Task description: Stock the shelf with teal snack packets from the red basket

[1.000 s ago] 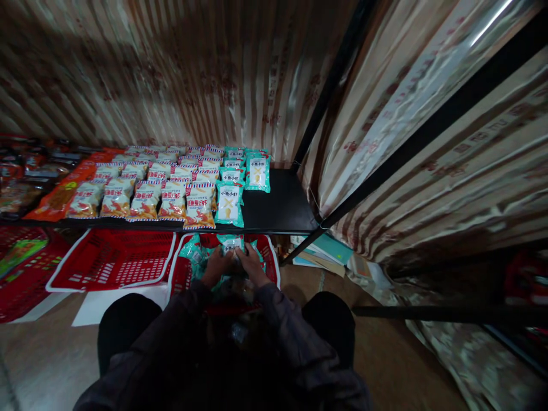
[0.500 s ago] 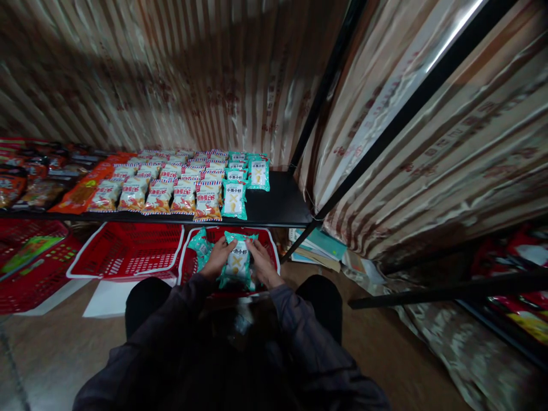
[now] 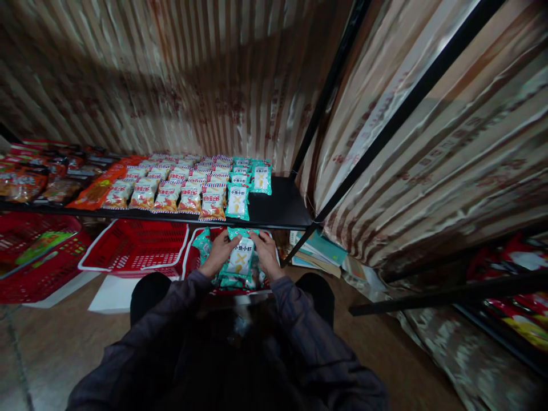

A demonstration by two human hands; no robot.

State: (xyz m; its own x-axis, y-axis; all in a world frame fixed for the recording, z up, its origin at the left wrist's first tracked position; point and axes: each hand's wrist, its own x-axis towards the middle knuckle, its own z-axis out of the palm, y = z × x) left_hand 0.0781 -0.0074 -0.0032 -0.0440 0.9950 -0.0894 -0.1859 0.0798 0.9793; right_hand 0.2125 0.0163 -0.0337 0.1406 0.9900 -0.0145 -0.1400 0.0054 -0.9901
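Observation:
A teal-and-white snack bag (image 3: 240,260) is held between my two hands, its printed front facing up. My left hand (image 3: 220,254) grips its left edge with the thumb on top. On the other edge, my right hand (image 3: 266,251) is closed in the same way, fingers partly hidden behind the bag. Below it, a red basket (image 3: 188,254) with a white rim holds more teal bags (image 3: 205,242). Just beyond, on the black shelf (image 3: 282,205), a row of matching teal bags (image 3: 237,202) lies beside rows of white-and-orange snack bags (image 3: 166,197).
Another red basket (image 3: 132,242) stands to the left, with a further red basket (image 3: 25,285) at the far left. Orange packs (image 3: 100,185) lie along the shelf's left part. Black shelf posts (image 3: 385,114) slant across the right. Books and papers (image 3: 319,248) lie under the shelf corner.
The held bag and both hands have moved slightly forward, toward the shelf edge, uncovering more teal bags in the basket. The camera view has shifted a little.

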